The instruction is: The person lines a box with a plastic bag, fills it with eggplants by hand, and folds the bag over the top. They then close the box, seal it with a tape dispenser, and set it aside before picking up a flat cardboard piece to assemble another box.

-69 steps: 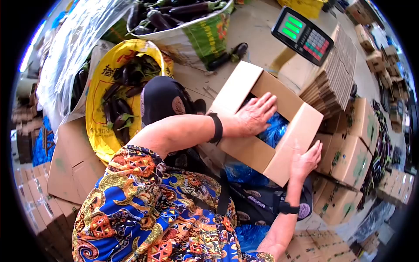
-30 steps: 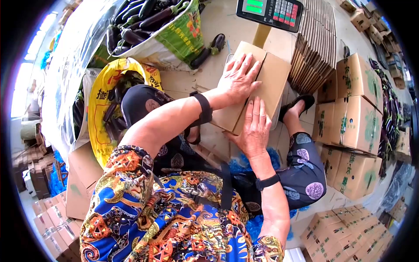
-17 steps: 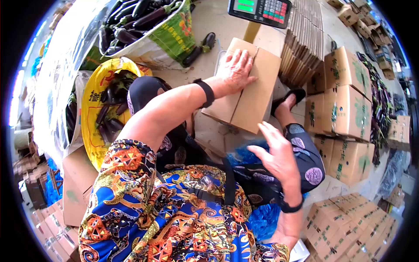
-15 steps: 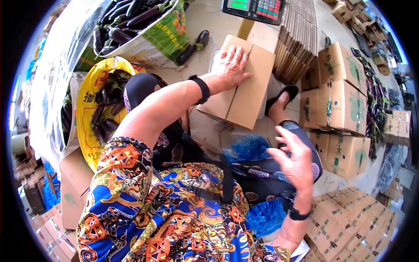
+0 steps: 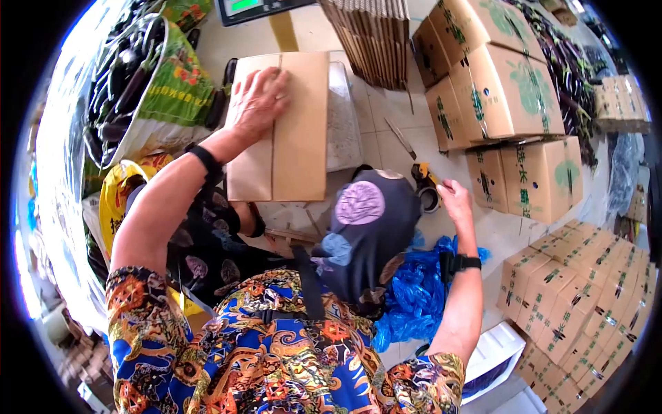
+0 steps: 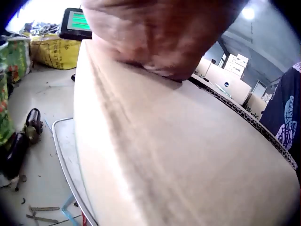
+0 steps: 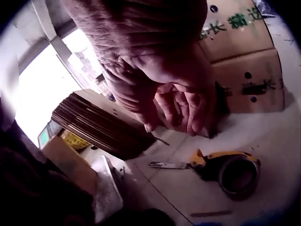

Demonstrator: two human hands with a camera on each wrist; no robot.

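Observation:
My left hand (image 5: 255, 103) lies with its palm on the top flaps of a cardboard box (image 5: 300, 131), whose two flaps are folded down and meet along a seam. In the left wrist view its heel presses on the cardboard (image 6: 188, 136). My right hand (image 5: 455, 203) hovers low over the floor, just right of a yellow and black tape dispenser (image 5: 426, 190). Seen from the right wrist, the fingers (image 7: 195, 110) are loosely bent with nothing between them, above the tape dispenser (image 7: 235, 174). A slim metal blade (image 7: 169, 165) lies beside it.
The box stands on a metal scale platform (image 5: 341, 124), with the scale display (image 5: 255, 5) behind. Folded cardboard (image 5: 372, 41) stands beyond. Packed cartons (image 5: 503, 90) are stacked at the right. Blue plastic (image 5: 417, 297) lies by my knee; a sack of eggplants (image 5: 165, 90) stands left.
The flaps were folded down over the blue plastic inside the box. My left hand stays on top, while my right hand left the box and swung right to the tape dispenser. The head view turned right.

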